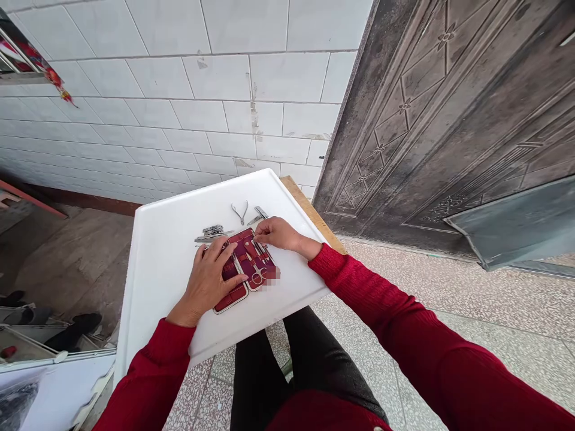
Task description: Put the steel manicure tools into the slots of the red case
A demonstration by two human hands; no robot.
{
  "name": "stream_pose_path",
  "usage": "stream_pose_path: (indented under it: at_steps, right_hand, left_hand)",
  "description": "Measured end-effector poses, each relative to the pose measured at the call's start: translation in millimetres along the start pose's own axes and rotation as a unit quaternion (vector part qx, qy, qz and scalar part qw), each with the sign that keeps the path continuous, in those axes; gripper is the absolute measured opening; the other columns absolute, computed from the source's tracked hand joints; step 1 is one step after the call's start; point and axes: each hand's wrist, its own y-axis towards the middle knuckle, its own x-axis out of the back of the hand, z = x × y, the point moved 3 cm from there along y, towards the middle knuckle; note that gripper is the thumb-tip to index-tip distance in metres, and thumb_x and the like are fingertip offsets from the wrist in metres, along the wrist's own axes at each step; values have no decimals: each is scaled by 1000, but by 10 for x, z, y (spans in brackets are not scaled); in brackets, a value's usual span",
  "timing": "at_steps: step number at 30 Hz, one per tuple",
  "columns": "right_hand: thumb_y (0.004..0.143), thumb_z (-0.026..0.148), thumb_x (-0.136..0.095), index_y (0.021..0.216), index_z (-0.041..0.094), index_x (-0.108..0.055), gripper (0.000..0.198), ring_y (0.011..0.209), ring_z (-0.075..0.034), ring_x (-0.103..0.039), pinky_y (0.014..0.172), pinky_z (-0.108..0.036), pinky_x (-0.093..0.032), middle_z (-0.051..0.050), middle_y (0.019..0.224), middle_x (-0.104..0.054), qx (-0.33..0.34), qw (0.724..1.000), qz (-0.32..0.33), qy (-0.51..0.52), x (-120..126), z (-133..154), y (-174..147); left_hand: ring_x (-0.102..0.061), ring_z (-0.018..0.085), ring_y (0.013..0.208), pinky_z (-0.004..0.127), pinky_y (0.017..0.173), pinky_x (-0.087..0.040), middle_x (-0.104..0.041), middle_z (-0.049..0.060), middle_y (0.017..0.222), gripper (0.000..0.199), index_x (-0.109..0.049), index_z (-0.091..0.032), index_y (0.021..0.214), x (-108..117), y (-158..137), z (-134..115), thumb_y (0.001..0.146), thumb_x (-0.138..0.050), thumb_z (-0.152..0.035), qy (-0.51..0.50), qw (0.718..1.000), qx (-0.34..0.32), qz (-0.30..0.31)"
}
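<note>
A red manicure case [232, 297] lies unfolded on a white tabletop [166, 224]. Small scissors [259, 276] and several slim metal tools sit in its loops. My left hand [209, 275] rests over the case's left half with fingers spread, thumb reaching toward the middle. At the upper right edge of the case, my right hand [275, 232] has its thumb and fingers pinched together by the slim tools; what is between them is too small to make out. Cuticle nippers [241, 212] lie beyond the case. Nail clippers [212, 230] and other metal tools are beside my left fingers.
Another metal tool [260, 212] lies behind my right hand. A wooden board edge [309, 209] shows under the tabletop's right side. Ahead are a white tiled wall [215, 84] and a dark patterned door [404, 120]. A rack with shoes [74, 332] stands at lower left.
</note>
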Motion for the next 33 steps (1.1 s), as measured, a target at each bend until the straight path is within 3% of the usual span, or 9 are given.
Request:
stream_pose_path:
  at_steps: [6, 15, 21, 33]
  right_hand:
    - [79, 18, -75, 66, 17, -67, 16, 59, -11, -54, 60, -25, -39, 4, 60, -63, -33, 996, -1, -81, 26, 69, -31]
    - [81, 11, -69, 65, 17, -63, 19, 57, -10, -54, 62, -24, -42, 6, 56, -60, -8, 999, -10, -33, -4, 101, -29]
    - [81, 13, -70, 63, 17, -66, 19, 59, -11, -54, 65, -25, -42, 4, 56, -63, -39, 998, 20, -54, 42, 67, -31]
    - [73, 18, -72, 71, 16, -69, 4, 55, -11, -52, 58, -26, -40, 4, 55, -61, -45, 996, 42, 71, -6, -7, 23]
  left_hand:
    - [-49, 37, 144, 62, 121, -36, -52, 19, 154, 64, -50, -20, 148, -41, 28, 66, 99, -57, -61, 1, 1000, 5, -8]
    - [-46, 40, 145, 64, 117, -42, -49, 18, 156, 62, -56, -22, 141, -71, -1, 107, 96, -61, -63, -7, 1000, -11, -12]
    - [-46, 39, 145, 64, 117, -42, -49, 18, 156, 61, -57, -22, 140, -35, 9, 59, 95, -63, -63, -22, 1000, -21, 6]
    - [-45, 40, 145, 63, 119, -40, -49, 19, 155, 62, -56, -22, 140, -22, 26, 30, 95, -62, -64, -32, 999, -19, 14]
